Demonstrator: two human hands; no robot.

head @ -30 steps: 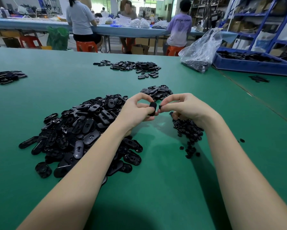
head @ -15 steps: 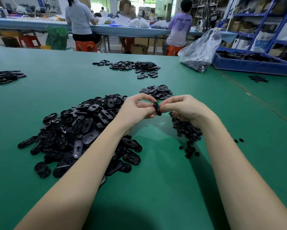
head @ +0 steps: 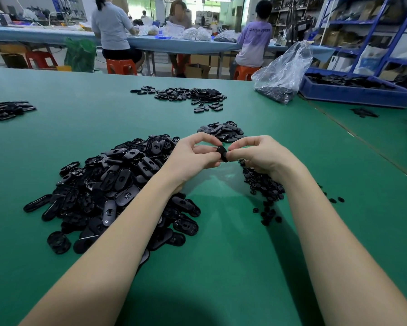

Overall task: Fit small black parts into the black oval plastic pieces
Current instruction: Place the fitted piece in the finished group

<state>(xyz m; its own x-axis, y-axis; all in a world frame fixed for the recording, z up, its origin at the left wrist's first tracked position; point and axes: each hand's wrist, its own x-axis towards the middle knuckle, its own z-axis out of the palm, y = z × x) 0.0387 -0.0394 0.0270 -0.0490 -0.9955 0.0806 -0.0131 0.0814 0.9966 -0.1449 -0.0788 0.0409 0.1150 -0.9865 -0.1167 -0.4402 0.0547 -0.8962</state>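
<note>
One black oval piece (head: 222, 153) held in the air above the green worktop (head: 221, 243), between both hands, tilted on edge. Left hand (head: 193, 156) pinches its left side with thumb and forefinger curled. Right hand (head: 261, 154) pinches the right side, fingers curled; probably pressing a small part in, but the part itself is hidden by the fingertips. Big pile of oval pieces (head: 113, 184) lies left, under and beside the left forearm. Heap of small black parts (head: 262, 187) lies under the right wrist, a few strays beside it. Small pile of ovals (head: 223, 131) just behind the hands. Another pile (head: 188, 94) farther back. Clear plastic bag (head: 284, 74) and blue bin (head: 355, 90) far right.
</note>
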